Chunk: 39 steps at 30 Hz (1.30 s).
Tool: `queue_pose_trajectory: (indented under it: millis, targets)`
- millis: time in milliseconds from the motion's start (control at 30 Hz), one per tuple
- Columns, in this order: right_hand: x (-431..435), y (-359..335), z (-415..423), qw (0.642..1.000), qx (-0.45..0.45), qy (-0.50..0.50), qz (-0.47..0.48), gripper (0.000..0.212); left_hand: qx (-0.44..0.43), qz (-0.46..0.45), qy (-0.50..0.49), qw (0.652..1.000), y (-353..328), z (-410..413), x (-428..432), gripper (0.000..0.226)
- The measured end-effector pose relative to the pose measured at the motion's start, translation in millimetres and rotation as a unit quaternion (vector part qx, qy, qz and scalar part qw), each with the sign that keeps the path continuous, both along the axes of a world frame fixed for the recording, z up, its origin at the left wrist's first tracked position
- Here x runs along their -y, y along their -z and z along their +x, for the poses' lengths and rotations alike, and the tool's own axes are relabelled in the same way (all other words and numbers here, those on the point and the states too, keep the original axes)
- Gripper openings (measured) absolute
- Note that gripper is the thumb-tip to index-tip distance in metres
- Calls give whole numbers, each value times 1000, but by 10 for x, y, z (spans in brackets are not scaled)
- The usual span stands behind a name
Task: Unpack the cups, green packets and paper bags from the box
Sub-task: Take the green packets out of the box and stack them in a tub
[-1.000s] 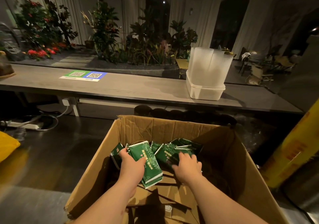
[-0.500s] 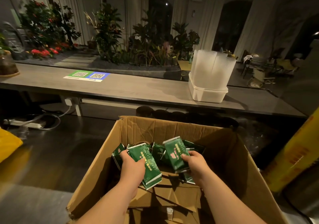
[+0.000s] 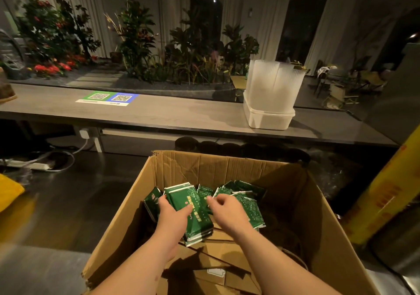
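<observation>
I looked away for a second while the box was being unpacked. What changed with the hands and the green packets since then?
The right hand had lifted one green packet upright half a second ago; now it no longer holds it up and reaches, fingers curled, toward the stack of green packets in the left hand. The left hand kept its grip on that stack. The cardboard box and the cups on the counter stayed put.

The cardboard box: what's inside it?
Inside the cardboard box: green packets under both hands, left hand gripping a stack, and brown paper bags beneath. Anything deeper is covered.
</observation>
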State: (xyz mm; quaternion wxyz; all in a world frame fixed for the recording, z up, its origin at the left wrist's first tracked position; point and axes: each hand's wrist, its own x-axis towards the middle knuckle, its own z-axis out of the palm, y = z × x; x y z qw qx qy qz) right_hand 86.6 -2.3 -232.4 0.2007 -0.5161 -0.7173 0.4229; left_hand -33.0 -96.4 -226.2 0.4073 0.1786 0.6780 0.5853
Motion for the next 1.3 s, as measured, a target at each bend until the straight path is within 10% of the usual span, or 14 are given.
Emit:
queue_pose_trajectory:
  millis: [200, 333, 567, 667, 800, 1033, 1167, 1300]
  targets:
    - [-432, 294, 512, 953, 274, 117, 50, 56, -5, -4, -13, 1000, 5, -11, -20, 48]
    - [-441, 483, 563, 945, 304, 121, 12, 51, -13, 0, -9, 1000, 0, -13, -7, 46]
    - [-502, 275, 567, 986, 51, 151, -56, 37, 10, -3, -22, 1000, -37, -3, 12, 47]
    - [-403, -56, 551, 953, -182, 124, -211, 19, 21, -2, -15, 1000, -33, -8, 3, 47]
    - [-151, -365, 380, 918, -268, 39, -290, 14, 45, -1, -3, 999, -51, -15, 5, 39]
    - [133, -41, 8, 998, -32, -23, -42, 20, 64, 6, 36, 997, -48, 17, 10, 72]
    - [-62, 26, 103, 1000, -1, 6, 3, 28, 27, 7, 14, 1000, 8, -7, 12, 67]
    - [-361, 318, 531, 960, 224, 165, 33, 47, 39, 7, -11, 999, -7, -25, 12, 57]
